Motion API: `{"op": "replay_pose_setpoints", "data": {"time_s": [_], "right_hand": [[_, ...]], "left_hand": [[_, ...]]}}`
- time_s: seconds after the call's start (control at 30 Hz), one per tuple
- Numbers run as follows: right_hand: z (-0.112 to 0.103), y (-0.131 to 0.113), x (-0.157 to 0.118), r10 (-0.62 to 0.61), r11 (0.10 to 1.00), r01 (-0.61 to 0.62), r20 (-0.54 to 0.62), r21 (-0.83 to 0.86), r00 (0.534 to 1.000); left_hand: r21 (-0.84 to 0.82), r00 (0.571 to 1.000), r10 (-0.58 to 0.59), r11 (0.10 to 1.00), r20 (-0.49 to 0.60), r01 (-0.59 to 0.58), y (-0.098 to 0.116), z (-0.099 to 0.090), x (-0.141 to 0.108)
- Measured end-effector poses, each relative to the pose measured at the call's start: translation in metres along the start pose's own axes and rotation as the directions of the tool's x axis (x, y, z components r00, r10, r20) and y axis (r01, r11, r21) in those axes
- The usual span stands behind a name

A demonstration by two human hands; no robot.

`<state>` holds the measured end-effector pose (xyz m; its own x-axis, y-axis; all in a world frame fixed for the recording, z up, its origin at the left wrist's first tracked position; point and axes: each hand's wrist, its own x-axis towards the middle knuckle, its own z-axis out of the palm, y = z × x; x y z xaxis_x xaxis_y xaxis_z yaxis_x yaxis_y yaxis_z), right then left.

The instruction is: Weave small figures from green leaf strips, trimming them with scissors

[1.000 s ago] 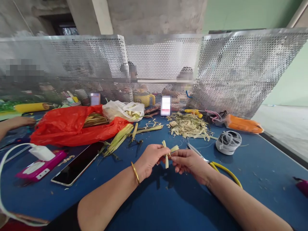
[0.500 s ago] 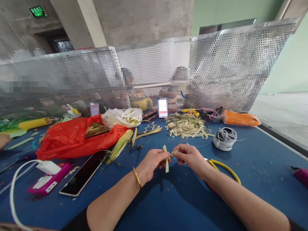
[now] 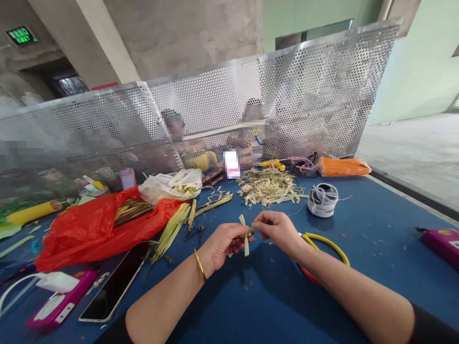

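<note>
A short, pale strip of corn husk (image 3: 245,244) stands nearly upright in my left hand (image 3: 229,241), pinched between thumb and fingers. My right hand (image 3: 274,228) is closed in a pinch just to the right, its fingertips at a small husk bit that meets the strip. How the two pieces join is hidden by my fingers. Both hands are held above the blue table. Beneath my right wrist lies a cutting tool with yellow and red handles (image 3: 332,242), partly covered by the forearm. A heap of shredded husk (image 3: 268,186) lies beyond my hands.
A spool of grey-white cord (image 3: 322,200) stands at right, near an orange packet (image 3: 344,166). To the left are a red plastic bag (image 3: 89,229), long husk strips (image 3: 172,231), a dark phone (image 3: 114,286) and a magenta power strip (image 3: 60,301). A perforated metal screen (image 3: 215,95) crosses behind.
The view has turned right and tilted, so the table things appear shifted left. My right fingertips have shifted slightly at the husk; my left hand keeps its hold on the strip.
</note>
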<state>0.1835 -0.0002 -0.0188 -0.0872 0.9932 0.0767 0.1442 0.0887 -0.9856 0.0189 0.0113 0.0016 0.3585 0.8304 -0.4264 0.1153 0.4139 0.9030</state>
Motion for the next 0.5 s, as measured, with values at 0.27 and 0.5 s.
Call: {"op": "replay_pose_setpoints", "data": {"time_s": [0.27,0.5], "right_hand": [[-0.021,-0.024,-0.004,-0.092,0.848,0.067,-0.021,-0.526,0.996],[-0.072,-0.012,-0.068,0.022,0.266,0.059,0.067,-0.962,0.997]], "left_hand": [[0.012,0.984,0.107,0.994,-0.143,-0.107,0.005,0.001,0.005],[-0.075,0.959,0.125,0.986,-0.256,-0.148,0.021,-0.024,0.024]]}}
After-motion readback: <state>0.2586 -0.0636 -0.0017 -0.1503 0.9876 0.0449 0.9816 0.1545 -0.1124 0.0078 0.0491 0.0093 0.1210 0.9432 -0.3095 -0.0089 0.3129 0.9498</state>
